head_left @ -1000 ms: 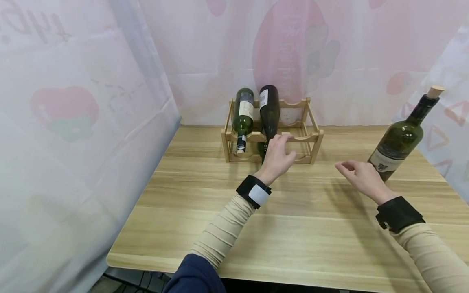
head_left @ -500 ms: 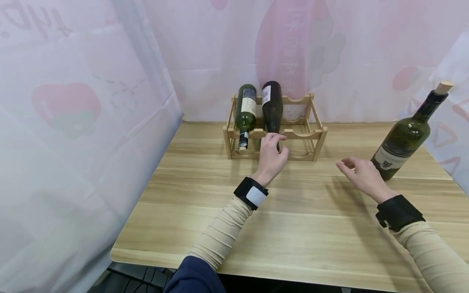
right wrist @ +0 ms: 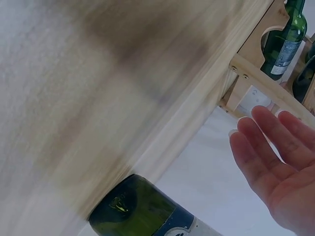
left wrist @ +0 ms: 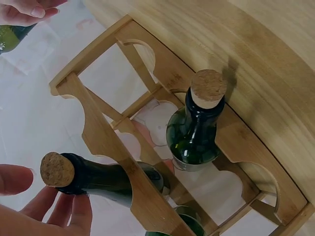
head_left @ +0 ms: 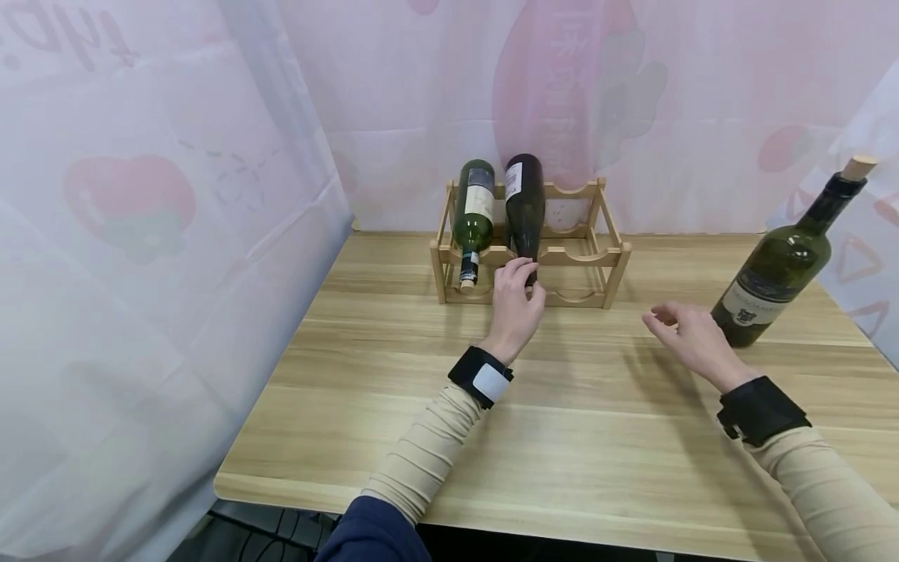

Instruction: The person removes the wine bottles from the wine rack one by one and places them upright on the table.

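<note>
My left hand (head_left: pixel 516 308) is at the neck of a dark wine bottle (head_left: pixel 525 199) lying in the upper tier of a wooden wine rack (head_left: pixel 618 269). In the left wrist view its fingers (left wrist: pixel 61 209) touch the corked neck from one side, while the thumb stands apart from it. A green wine bottle (head_left: pixel 474 211) lies beside the dark one, neck towards me. Lower in the rack sits another corked bottle (left wrist: pixel 197 132). My right hand (head_left: pixel 691 339) hovers with loosely bent fingers, holding nothing, near a corked green wine bottle (head_left: pixel 776 269) standing on the table.
The wooden table (head_left: pixel 337 421) reaches back to a printed curtain (head_left: pixel 393 117). Another curtain (head_left: pixel 133 312) hangs along the left side. Cables (head_left: pixel 274 535) show below the table's front edge.
My left hand has shifted slightly left and down along the dark bottle's neck, its fingers drawing towards the neck's end. The right hand stays nearly still. The head view has shifted slightly.
</note>
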Demonstrator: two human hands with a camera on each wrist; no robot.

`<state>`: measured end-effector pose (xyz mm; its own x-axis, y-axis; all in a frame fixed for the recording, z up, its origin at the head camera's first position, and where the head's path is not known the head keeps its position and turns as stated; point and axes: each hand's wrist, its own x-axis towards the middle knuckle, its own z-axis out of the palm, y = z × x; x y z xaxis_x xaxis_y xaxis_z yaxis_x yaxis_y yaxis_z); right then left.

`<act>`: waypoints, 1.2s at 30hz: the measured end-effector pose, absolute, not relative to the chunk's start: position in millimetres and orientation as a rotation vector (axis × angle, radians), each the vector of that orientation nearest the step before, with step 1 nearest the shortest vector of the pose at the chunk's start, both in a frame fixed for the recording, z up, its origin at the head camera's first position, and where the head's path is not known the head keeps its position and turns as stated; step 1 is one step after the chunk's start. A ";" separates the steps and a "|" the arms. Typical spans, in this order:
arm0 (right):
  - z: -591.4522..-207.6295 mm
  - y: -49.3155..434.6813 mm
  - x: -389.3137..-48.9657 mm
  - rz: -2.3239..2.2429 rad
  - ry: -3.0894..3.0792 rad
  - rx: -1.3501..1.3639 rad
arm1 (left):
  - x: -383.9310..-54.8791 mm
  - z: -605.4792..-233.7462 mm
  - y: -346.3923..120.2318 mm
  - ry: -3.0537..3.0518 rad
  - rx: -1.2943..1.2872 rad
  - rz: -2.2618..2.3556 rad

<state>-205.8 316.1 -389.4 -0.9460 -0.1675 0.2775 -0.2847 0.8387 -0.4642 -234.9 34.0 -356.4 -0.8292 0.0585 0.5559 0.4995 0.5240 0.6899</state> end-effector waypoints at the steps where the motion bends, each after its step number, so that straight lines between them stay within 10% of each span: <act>1: -389.4 316.0 -205.6 0.756 -2.795 0.349 | -235.0 -357.2 33.9 -2.293 -0.448 -1.254; 36: -374.3 302.8 -211.4 0.691 -2.845 0.399 | -246.9 -364.5 26.3 -2.228 -0.116 -1.952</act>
<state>-211.4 302.8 -374.3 -0.9465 -0.2140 0.2414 -0.3009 0.8554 -0.4215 -246.9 26.3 -364.5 -0.9813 -0.0577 0.1837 0.1746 0.1362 0.9752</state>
